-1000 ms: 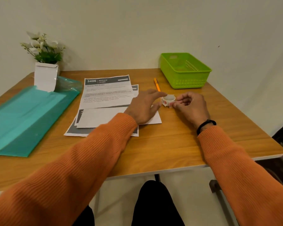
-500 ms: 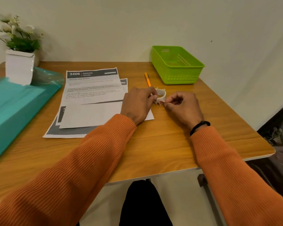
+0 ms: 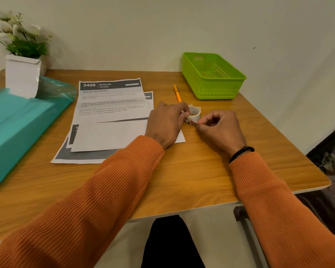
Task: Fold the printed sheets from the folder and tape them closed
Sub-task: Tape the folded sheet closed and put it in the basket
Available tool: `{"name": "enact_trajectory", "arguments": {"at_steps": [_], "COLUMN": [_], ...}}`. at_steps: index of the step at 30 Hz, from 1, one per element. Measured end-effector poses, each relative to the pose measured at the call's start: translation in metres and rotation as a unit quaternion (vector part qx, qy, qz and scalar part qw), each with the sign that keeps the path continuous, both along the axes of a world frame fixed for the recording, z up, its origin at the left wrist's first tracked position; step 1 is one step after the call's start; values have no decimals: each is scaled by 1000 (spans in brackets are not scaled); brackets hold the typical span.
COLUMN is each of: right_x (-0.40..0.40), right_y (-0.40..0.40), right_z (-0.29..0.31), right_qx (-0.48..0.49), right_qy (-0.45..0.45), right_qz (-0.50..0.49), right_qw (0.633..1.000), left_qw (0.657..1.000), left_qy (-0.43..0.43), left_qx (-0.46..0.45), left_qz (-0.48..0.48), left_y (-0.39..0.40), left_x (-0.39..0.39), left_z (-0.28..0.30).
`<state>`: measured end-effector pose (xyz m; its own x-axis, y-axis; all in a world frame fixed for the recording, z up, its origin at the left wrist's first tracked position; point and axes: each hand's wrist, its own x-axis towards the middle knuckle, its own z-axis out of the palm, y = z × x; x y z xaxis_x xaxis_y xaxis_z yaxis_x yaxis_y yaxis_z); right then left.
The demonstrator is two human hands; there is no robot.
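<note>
A printed sheet (image 3: pixel 108 113) headed "3406 BEDROOM" lies on the wooden table (image 3: pixel 191 171), its lower part folded up over itself, with another sheet (image 3: pixel 81 155) under it. A small white tape roll (image 3: pixel 194 113) stands just right of the sheets. My left hand (image 3: pixel 165 123) rests on the folded sheet's right edge and its fingertips hold the roll. My right hand (image 3: pixel 219 128) pinches the loose red-tipped end of the tape at the roll's near side. The teal folder (image 3: pixel 17 128) lies at the left.
An orange pen (image 3: pixel 177 93) lies behind the roll. A green plastic basket (image 3: pixel 211 76) stands at the back right by the wall. A white pot with flowers (image 3: pixel 21 74) stands on the folder's far end. The table's near and right edges are close.
My left fingers have closed in from lying flat beside the roll to holding it. My right hand's pinch has settled on the tape end. The view has shifted slightly.
</note>
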<state>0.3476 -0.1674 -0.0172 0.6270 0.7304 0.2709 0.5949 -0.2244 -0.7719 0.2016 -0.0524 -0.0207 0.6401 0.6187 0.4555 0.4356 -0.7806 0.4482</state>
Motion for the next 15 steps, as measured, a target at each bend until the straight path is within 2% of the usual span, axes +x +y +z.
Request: {"name": "enact_trajectory", "arguments": {"at_steps": [15], "right_x": [-3], "right_y": [-3], "right_z": [2], "right_qx": [4], "right_qy": [1], "right_qz": [34], "right_qw": [999], "left_qw": [1000], "left_qy": [12], "left_qx": [1], "left_qz": [-2], "left_y": [0], "left_x": [0], "left_z": [0]}}
